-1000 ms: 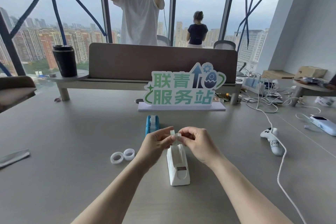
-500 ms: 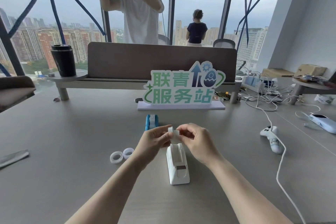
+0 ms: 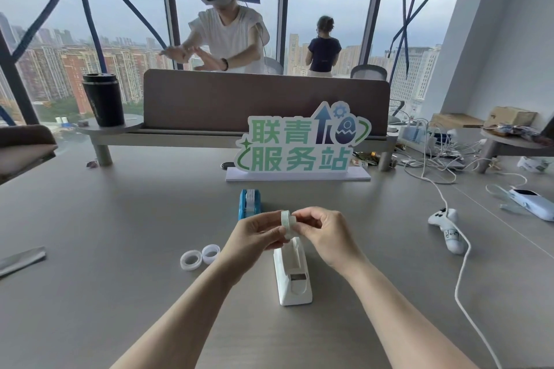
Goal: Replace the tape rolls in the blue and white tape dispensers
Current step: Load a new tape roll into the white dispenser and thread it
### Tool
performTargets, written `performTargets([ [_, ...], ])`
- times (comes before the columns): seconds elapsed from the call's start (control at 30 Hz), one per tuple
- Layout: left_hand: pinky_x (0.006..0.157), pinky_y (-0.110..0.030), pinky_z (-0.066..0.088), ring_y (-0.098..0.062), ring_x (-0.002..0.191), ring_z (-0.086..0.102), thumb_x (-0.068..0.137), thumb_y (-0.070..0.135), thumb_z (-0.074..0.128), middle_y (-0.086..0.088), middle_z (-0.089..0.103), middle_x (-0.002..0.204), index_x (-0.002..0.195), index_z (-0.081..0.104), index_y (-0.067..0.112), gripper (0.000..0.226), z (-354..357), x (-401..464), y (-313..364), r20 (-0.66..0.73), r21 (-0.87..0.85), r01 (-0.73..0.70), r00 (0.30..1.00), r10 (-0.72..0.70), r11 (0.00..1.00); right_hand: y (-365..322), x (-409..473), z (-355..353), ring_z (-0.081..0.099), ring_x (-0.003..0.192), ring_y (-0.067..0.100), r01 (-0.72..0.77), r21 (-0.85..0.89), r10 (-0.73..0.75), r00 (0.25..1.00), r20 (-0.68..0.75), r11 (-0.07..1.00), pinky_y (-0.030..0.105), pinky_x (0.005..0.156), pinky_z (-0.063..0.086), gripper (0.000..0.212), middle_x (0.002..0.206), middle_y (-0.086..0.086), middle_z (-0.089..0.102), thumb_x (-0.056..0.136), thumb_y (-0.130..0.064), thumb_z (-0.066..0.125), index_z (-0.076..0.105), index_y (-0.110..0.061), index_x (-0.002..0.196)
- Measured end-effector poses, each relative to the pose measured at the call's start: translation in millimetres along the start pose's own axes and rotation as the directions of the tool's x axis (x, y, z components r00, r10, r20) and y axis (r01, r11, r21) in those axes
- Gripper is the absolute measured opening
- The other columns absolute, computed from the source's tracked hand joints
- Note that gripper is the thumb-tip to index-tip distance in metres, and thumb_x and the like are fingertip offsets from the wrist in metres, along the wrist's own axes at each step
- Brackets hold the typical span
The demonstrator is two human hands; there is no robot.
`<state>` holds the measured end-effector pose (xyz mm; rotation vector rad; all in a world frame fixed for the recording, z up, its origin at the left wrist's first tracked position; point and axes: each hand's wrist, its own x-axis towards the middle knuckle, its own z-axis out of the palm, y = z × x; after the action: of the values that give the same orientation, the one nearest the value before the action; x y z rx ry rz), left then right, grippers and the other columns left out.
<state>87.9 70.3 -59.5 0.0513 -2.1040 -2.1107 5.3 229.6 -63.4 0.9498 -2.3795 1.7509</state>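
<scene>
A white tape dispenser (image 3: pixel 293 275) lies lengthwise on the grey table, its roll bay open. Just above its far end, my left hand (image 3: pixel 254 238) and my right hand (image 3: pixel 323 234) pinch a small translucent tape roll (image 3: pixel 287 223) between their fingertips, held on edge. A blue tape dispenser (image 3: pixel 249 204) with a roll in it stands behind my hands. Two white tape rolls (image 3: pixel 200 256) lie side by side on the table to the left of my left wrist.
A green-lettered sign (image 3: pixel 299 144) on a white base stands behind the blue dispenser. A white controller (image 3: pixel 448 225) with a trailing cable lies to the right. A black cup (image 3: pixel 103 99) sits on a shelf at the back left. A person stands behind the divider.
Both hands have lifted the small roll slightly and turned it on edge above the white dispenser. The person behind the divider has lowered both arms.
</scene>
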Motion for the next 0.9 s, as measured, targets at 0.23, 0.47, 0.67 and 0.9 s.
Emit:
performTargets([
  [0.23,0.087,-0.036,0.060,-0.027,0.088,0.073,0.086,0.011,0.068,-0.012,0.077,0.103,0.111,0.072,0.016,0.025,6.0,0.0,-0.7,-0.030,0.051,-0.007,0.999,0.009,0.999,-1.6,-2.0,-0.7,0.068,0.067,0.005,-0.030,0.038,0.029,0.999,0.032,0.999,0.023,0.069,0.057,0.012,0.079,0.000,0.077,0.079,-0.013,0.078,0.078,-0.013,0.091],
  [0.47,0.088,-0.039,0.057,-0.022,0.083,0.069,0.085,0.014,0.069,-0.009,0.079,0.094,0.099,0.074,0.027,0.020,15.4,-1.8,2.7,-0.039,0.037,-0.037,0.998,0.039,0.999,1.2,-0.3,-3.2,0.068,0.065,0.004,-0.030,0.057,0.028,0.999,0.035,0.998,0.022,0.067,0.054,0.016,0.075,-0.005,0.077,0.077,-0.014,0.080,0.079,-0.019,0.092],
  [0.67,0.085,-0.038,0.058,-0.022,0.081,0.068,0.086,0.013,0.068,-0.003,0.079,0.087,0.100,0.074,0.025,0.019,18.3,0.3,6.2,-0.056,0.072,-0.036,0.998,0.040,0.997,3.4,1.3,-5.1,0.073,0.075,0.017,-0.017,0.021,0.017,1.000,0.019,1.000,0.039,0.079,0.060,0.020,0.083,-0.001,0.079,0.077,-0.020,0.080,0.078,-0.023,0.097],
  [0.9,0.078,-0.030,0.060,-0.020,0.077,0.070,0.087,0.017,0.068,-0.014,0.077,0.093,0.102,0.074,0.022,0.017,12.6,0.1,2.3,-0.069,0.135,-0.001,0.998,0.011,0.991,9.4,-1.6,-5.4,0.073,0.081,0.015,-0.044,-0.014,0.045,0.994,0.098,0.999,0.039,0.085,0.059,0.024,0.090,-0.003,0.079,0.081,-0.026,0.076,0.076,-0.027,0.105],
])
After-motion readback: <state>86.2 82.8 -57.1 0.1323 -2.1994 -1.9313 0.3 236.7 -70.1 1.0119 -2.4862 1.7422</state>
